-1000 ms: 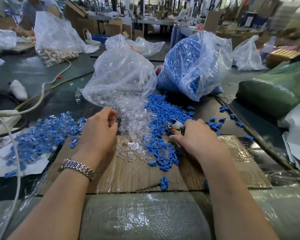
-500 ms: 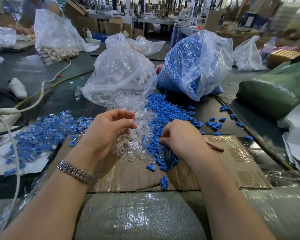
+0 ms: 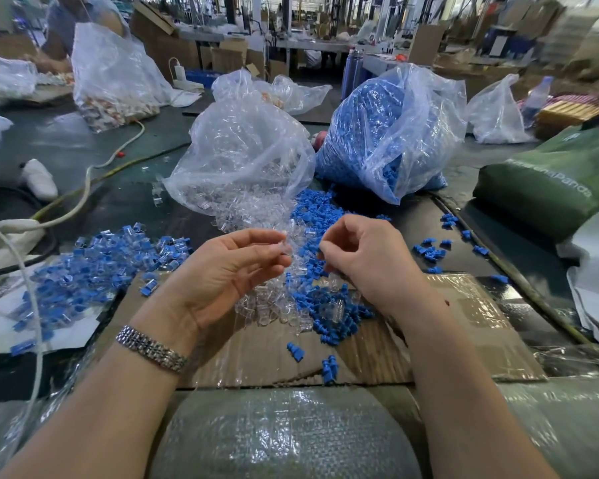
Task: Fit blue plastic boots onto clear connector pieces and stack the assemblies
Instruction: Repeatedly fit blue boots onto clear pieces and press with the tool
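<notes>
We work at a dark green surface (image 3: 83, 143) in a big, cluttered workshop, with cardboard boxes and further benches blurred behind. A taped cardboard sheet (image 3: 464, 326) lies before us and serves as our landmark. Above its middle, our left hand (image 3: 222, 271) is raised, its fingers (image 3: 274, 248) pinching one clear connector piece (image 3: 286, 249). Just beside it our right hand (image 3: 367, 257) has its fingers curled inward; whether they grip anything we cannot tell. Across the sheet's far edge spill loose clear connectors (image 3: 274, 305) and blue boots (image 3: 339, 316). Beyond the sheet stand a clear connector bag (image 3: 242, 157) and, next to it, a blue boot bag (image 3: 388, 133). Off the sheet's left edge, the finished assemblies (image 3: 94, 267) lie heaped on white paper. Off its right edge sits a green bag (image 3: 547, 188). Far behind the sheet to the left, another person (image 3: 73, 25) sits by a bag of pale parts. White cables (image 3: 83, 188) run along the left.
</notes>
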Tool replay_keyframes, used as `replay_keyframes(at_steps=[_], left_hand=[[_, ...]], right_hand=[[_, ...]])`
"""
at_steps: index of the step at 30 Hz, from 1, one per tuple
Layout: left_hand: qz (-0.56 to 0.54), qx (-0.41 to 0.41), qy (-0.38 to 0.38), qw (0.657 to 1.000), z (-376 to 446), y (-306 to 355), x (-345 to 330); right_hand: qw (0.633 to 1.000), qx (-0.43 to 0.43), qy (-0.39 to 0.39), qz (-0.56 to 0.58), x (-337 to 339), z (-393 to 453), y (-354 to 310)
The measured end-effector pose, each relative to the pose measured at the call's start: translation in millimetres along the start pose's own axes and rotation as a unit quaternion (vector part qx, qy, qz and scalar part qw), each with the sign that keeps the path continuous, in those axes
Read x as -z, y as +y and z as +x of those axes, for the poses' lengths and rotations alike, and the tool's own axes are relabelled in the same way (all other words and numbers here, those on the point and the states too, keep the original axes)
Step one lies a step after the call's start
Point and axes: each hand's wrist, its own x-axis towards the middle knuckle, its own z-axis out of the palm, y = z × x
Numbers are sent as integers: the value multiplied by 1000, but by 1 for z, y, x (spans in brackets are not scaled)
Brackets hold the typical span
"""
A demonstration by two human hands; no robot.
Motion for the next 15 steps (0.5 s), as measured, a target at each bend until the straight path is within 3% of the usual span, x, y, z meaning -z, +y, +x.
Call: replay_keyframes(at_steps=[5,15], left_hand=[[28,-10,-8,1000,-2,-1,-6],[49,-20,-31,998,-6,-1,-11]], right_hand=[[990,103,1,97,-2,-2,-5],[986,159,-28,37,-5,-7,-9]])
